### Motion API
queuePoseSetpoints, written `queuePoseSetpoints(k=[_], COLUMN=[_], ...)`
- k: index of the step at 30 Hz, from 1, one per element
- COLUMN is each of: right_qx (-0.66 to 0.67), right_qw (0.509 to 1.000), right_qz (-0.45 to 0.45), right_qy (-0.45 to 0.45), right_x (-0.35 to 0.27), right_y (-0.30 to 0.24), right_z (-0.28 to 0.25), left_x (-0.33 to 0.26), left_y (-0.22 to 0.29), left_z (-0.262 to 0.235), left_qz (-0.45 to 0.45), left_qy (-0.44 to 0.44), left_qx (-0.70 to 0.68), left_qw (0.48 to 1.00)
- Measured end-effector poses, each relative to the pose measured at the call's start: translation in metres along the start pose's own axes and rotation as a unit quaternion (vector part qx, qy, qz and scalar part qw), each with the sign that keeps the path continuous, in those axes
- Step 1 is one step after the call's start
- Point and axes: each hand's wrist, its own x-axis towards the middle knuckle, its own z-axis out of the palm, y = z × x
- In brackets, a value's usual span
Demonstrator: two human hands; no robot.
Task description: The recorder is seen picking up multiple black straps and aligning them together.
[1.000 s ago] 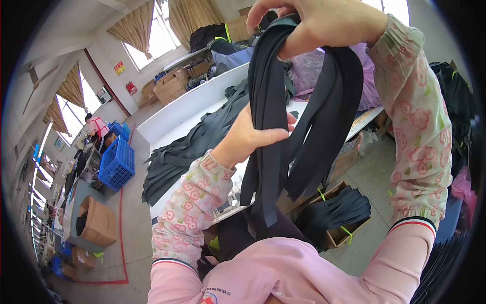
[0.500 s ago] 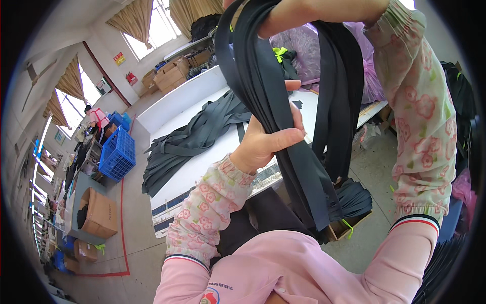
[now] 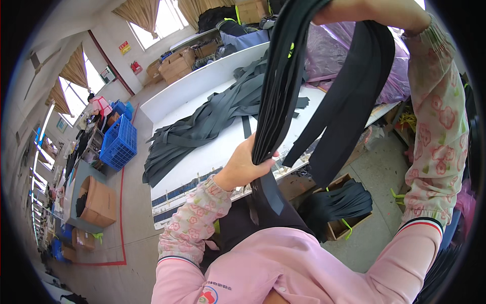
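Observation:
A thick bundle of long black fabric strips (image 3: pixel 281 76) hangs before me, bent over at the top edge of the picture. My left hand (image 3: pixel 244 164) is closed round its left-hand length, thumb across the front, and short ends stick out below. My right hand (image 3: pixel 340 11) holds the bundle up at its top bend; its fingers are hidden by the strips and the picture's edge. The other ends (image 3: pixel 349 101) dangle loose on the right, fanned apart. Behind them, a pile of similar dark strips (image 3: pixel 210 119) lies across the white table (image 3: pixel 169 190).
A cardboard box (image 3: pixel 362 219) with more dark strips stands on the floor below the table's right end. Purple plastic bags (image 3: pixel 324 50) sit at the back right. Left of the table are blue crates (image 3: pixel 119 144), an open carton (image 3: pixel 99 207) and a distant person (image 3: pixel 101 105).
My left hand has moved down and slightly left along the bundle. My right hand has shifted right, at the top edge. The loose ends have swung up and spread apart.

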Motion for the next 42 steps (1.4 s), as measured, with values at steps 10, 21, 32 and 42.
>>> queuePoseSetpoints(k=[10,21,32,42], right_qx=[0.077,0.415,0.345,0.415], right_qw=[0.983,0.85,0.855,0.829], right_qz=[0.041,-0.061,-0.014,0.039], right_qy=[-0.161,-0.317,-0.386,-0.373], right_x=[-0.073,-0.058,-0.007,0.014], right_y=[0.077,-0.037,-0.115,-0.145], right_z=[0.076,0.478,0.612,0.59], left_x=[-0.144,-0.297,-0.405,-0.365], left_y=[-0.029,-0.091,-0.116,-0.206], left_z=[-0.064,-0.077,-0.086,0.019], left_qz=[-0.084,-0.148,-0.216,0.087], left_qy=[0.11,0.026,0.373,0.426], left_qx=[0.243,0.524,0.498,-0.645], left_qw=[0.96,0.838,0.752,0.629])
